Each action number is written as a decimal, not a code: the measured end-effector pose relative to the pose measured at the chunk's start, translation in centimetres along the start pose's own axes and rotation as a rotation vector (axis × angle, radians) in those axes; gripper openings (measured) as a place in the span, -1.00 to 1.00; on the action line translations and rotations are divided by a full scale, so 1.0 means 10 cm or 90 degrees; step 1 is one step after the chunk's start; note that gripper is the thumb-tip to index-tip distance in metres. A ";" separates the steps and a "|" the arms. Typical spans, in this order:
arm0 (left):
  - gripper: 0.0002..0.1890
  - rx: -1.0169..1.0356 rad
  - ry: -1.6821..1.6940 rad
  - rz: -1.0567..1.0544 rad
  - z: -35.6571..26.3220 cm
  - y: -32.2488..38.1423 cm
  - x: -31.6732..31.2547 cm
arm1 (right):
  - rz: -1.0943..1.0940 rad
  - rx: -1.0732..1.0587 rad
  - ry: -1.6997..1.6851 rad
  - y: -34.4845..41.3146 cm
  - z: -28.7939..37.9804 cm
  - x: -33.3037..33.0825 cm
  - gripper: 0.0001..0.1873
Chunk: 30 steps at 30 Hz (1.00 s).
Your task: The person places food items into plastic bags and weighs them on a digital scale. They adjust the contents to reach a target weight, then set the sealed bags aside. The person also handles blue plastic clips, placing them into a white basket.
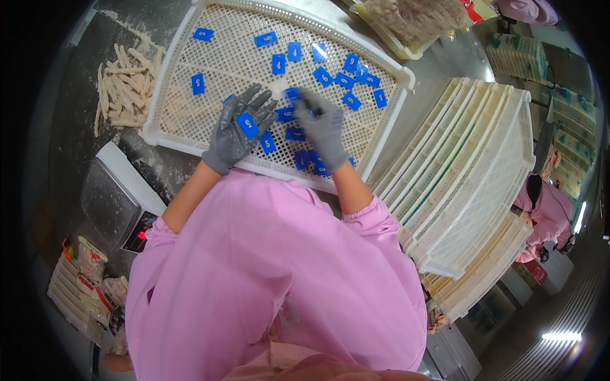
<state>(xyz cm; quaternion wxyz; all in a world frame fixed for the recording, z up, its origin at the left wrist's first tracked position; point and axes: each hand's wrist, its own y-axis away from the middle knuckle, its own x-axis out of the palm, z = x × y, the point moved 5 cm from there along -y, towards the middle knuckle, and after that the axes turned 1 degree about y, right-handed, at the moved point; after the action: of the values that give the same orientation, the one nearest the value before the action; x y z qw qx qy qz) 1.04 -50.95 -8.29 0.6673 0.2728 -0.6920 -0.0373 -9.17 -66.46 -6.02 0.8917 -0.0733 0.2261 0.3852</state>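
A white perforated plastic tray [190,128] lies before me with several blue numbered tags scattered on it. My left hand [240,128], in a grey glove, is palm up over the tray's near side, its fingers spread, with a blue tag marked 5 [248,125] lying on the palm. My right hand [320,121], also gloved, is blurred above the tray. Its fingers are bent beside a blurred blue tag [292,94]; whether they grip it cannot be told. Near the right fingers lies a blue tag marked 6 [285,115], and a tag marked 4 [295,134] is just below it.
Breaded sticks [125,88] are piled left of the tray on the floury metal table [71,114]. A digital scale [114,195] stands at the near left. Stacked white trays [476,181] rise on the right. Bagged food [419,19] sits at the back; a person in pink [548,214] is far right.
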 end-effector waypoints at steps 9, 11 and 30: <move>-0.42 -0.010 0.008 0.040 -0.11 0.16 -0.18 | 0.162 -0.078 0.426 0.94 -0.57 -0.57 -0.51; -0.43 -0.036 -0.036 -0.065 -0.16 0.15 -0.18 | 0.102 -0.081 0.495 1.08 -0.49 -0.64 -0.51; -0.18 -0.094 -0.305 -0.106 0.06 0.13 0.05 | -0.157 0.014 0.721 0.67 -0.80 -1.10 -0.51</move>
<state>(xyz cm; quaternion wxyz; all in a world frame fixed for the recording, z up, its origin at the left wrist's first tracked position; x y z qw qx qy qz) 0.11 -50.24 -7.35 0.4971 0.2624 -0.8010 -0.2059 -23.38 -71.50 -7.78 0.6706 -0.2846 0.6618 0.1769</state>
